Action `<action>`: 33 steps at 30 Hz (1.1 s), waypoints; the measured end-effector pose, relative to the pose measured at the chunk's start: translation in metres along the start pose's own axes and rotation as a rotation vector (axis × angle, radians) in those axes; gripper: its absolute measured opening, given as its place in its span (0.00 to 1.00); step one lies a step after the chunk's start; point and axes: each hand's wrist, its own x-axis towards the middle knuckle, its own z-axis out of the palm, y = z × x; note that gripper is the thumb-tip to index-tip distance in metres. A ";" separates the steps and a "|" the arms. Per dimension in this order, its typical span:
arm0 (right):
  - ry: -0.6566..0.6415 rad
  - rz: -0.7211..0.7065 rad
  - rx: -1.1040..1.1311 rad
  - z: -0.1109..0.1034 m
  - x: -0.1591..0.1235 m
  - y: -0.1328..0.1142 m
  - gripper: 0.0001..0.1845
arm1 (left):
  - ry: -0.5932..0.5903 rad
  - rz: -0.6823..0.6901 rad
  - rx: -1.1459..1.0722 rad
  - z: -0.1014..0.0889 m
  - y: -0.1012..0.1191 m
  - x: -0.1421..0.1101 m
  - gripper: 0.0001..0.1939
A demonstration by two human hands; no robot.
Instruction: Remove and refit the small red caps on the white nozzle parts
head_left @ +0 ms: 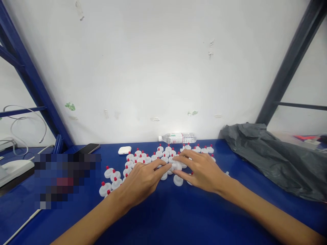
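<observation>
Many small, round, translucent white plastic caps with red tips (117,182) stand in a loose cluster on the blue table (163,217). In the middle of the cluster, a white plastic cap (177,166) sits between my two hands. My left hand (146,175) reaches it from the left, fingers bent and fingertips drawn together at its edge. From the right, my right hand (201,170) has thumb and fingers closed around it. Its red tip, if it has one, does not show. Just below lies another white cap (178,180) with no red tip visible. My hands hide part of the cluster.
Against the white wall lies a clear water bottle (182,137). A white earbud case (124,150) and a dark phone (89,148) rest at the back left, near a blurred-out patch. A dark grey plastic bag (265,160) spreads over the right side. Blue metal posts (38,78) frame the table.
</observation>
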 end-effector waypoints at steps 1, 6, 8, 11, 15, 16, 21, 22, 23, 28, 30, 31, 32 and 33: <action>-0.006 -0.009 0.011 0.000 0.000 0.000 0.17 | 0.003 -0.006 -0.013 0.001 0.000 0.000 0.23; 0.042 -0.070 0.057 0.005 -0.003 0.003 0.17 | 0.065 -0.133 -0.392 0.000 0.003 0.006 0.14; 0.108 -0.127 0.051 0.006 -0.004 0.006 0.19 | 0.040 -0.303 -0.712 -0.004 0.006 0.011 0.11; 0.207 -0.207 0.057 0.004 -0.002 0.007 0.17 | 0.002 -0.545 -1.131 -0.008 0.012 0.016 0.23; 0.266 -0.293 0.103 -0.003 0.002 -0.001 0.16 | -0.133 -0.606 -1.368 -0.008 0.016 0.014 0.36; 0.280 -0.312 0.110 -0.004 0.003 -0.004 0.16 | -0.182 -0.592 -1.413 -0.009 0.017 0.014 0.35; 0.309 -0.333 0.137 -0.006 0.002 -0.011 0.14 | -0.225 -0.477 -1.496 -0.014 0.022 0.014 0.22; 0.307 -0.338 0.148 -0.006 0.002 -0.011 0.14 | -0.238 -0.475 -1.483 -0.015 0.023 0.015 0.20; 0.301 -0.340 0.158 -0.007 0.002 -0.012 0.15 | -0.253 -0.477 -1.473 -0.016 0.023 0.015 0.20; 0.272 -0.302 0.158 -0.008 0.004 -0.015 0.15 | -0.278 -0.494 -1.483 -0.016 0.021 0.015 0.22; 0.272 -0.296 0.161 -0.010 0.005 -0.016 0.15 | -0.272 -0.491 -1.496 -0.015 0.021 0.014 0.23; 0.268 -0.292 0.168 -0.010 0.005 -0.017 0.15 | -0.268 -0.488 -1.506 -0.015 0.020 0.014 0.23; 0.261 -0.285 0.178 -0.011 0.005 -0.017 0.15 | -0.265 -0.484 -1.515 -0.015 0.020 0.014 0.24; 0.254 -0.278 0.190 -0.011 0.005 -0.017 0.15 | -0.262 -0.480 -1.523 -0.015 0.020 0.014 0.24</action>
